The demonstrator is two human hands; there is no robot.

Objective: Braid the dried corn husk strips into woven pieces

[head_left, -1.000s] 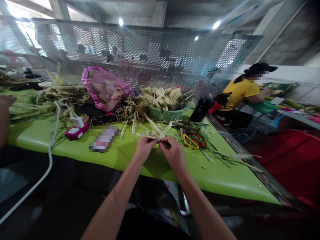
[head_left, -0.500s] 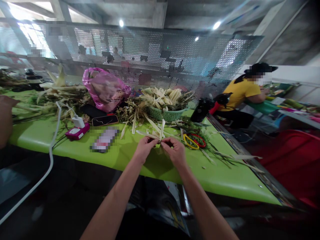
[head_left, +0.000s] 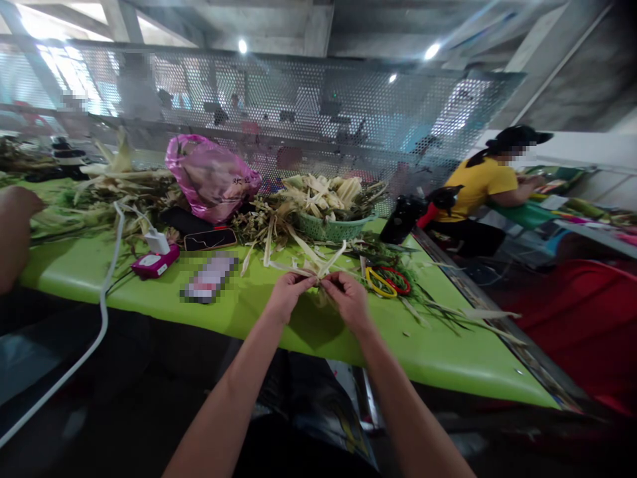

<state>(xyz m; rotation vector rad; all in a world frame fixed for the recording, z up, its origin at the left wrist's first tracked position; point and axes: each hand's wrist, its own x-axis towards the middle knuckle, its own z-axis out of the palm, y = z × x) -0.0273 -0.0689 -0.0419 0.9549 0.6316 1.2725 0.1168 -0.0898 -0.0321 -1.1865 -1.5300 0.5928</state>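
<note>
Pale, dry strips that look like corn husk point(head_left: 326, 264) meet between my fingertips above the front of the green table. My left hand point(head_left: 290, 292) pinches them from the left, thumb against fingers. From the right, my right hand point(head_left: 347, 297) pinches the same bundle, very close to the left fingertips. Strip ends stick out up and to the left, and a paler wisp hangs under the fingers. Just right of my right hand lie scissors point(head_left: 385, 281) with yellow and red handles. Behind my hands a green basket point(head_left: 328, 228) holds a heap of pale husks.
On the green table point(head_left: 239, 312) lie a blurred phone point(head_left: 209, 277), a dark phone point(head_left: 210, 239), a magenta power block point(head_left: 155, 261) with a white cable, and a pink plastic bag point(head_left: 212, 179). Another person's arm point(head_left: 17, 232) is at left; a person in yellow point(head_left: 480, 189) sits at right.
The upright strip end above my fingers has tipped over to the right. Both hands stay in nearly the same place, still pinching. The other person's arm at left has shifted slightly.
</note>
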